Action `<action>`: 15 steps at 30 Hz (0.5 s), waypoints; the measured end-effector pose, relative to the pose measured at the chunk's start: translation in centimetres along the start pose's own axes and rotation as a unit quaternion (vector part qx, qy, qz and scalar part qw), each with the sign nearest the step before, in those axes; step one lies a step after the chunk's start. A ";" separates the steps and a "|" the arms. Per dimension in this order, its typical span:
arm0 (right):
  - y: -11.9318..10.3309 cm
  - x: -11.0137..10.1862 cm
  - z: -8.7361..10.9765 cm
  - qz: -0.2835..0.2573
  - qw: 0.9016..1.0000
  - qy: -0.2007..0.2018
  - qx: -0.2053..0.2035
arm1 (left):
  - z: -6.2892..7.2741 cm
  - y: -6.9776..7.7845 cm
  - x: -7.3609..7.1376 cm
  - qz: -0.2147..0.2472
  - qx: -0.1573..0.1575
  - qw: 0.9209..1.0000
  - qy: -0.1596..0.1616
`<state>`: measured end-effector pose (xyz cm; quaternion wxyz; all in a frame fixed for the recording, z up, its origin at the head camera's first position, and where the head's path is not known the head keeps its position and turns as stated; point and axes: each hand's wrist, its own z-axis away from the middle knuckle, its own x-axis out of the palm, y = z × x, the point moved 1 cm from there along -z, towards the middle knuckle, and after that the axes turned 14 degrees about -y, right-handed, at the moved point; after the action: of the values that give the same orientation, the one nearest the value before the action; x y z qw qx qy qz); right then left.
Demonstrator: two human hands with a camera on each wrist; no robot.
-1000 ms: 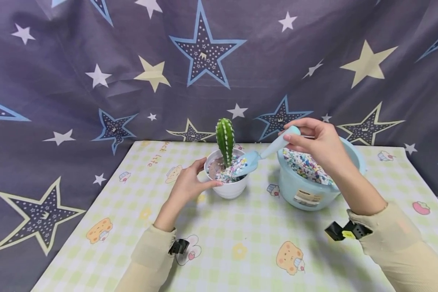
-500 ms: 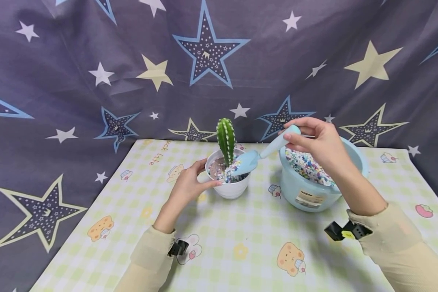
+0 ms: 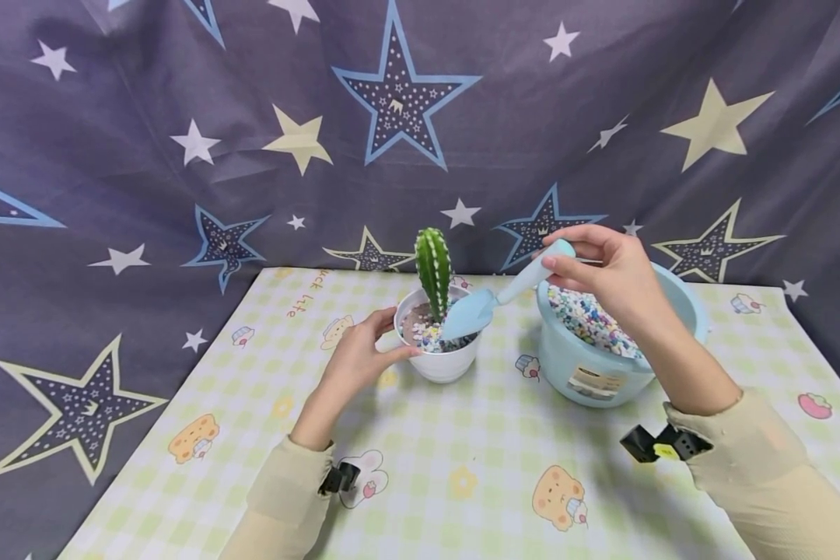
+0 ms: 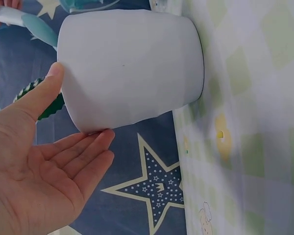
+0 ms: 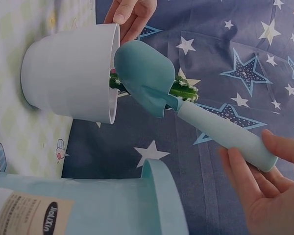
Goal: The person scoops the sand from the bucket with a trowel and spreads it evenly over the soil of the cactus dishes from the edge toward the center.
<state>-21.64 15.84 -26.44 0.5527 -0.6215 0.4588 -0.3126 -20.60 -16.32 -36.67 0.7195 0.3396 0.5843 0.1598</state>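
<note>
We see a tabletop (image 3: pixel 392 474) covered with a green-checked, cartoon-printed cloth across the lower frame, and a dark star-patterned curtain (image 3: pixel 252 85) filling the top behind it.

The right forearm hides part of the light blue bucket (image 3: pixel 558 354) at centre right, though its multicoloured pebbles (image 3: pixel 588 315) show. The bucket's label (image 3: pixel 593 381) is too small to read in the head view. In the left wrist view the pot's wall hides its contents, and we cannot tell whether the scoop's tip touches them.

The white pot (image 3: pixel 444 367) with its upright cactus (image 3: pixel 432 268) stands near the middle. The left grip (image 3: pixel 360 354) holds its left side near the rim between thumb and fingers. The right grip (image 3: pixel 605 268) pinches the handle end of the blue scoop (image 3: pixel 521 281), whose blade slants down over the pot's right rim, beside the cactus.
</note>
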 end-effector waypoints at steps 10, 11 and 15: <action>-0.5 -0.8 0.7 0.019 1.000 0.019 -0.007 | 0.3 -0.3 -0.1 -0.002 0.009 1.000 0.022; -0.5 -0.9 0.8 0.014 1.000 0.021 -0.008 | 0.3 -0.3 -0.1 -0.003 0.010 1.000 0.025; -0.5 -1.4 1.1 -0.002 1.000 0.022 -0.015 | 0.3 -0.1 -0.2 0.005 0.014 0.999 0.041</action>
<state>-21.03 17.52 -26.04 0.5323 -0.6236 0.4747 -0.3201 -20.41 -16.53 -36.58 0.6892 0.3451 0.6142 0.1691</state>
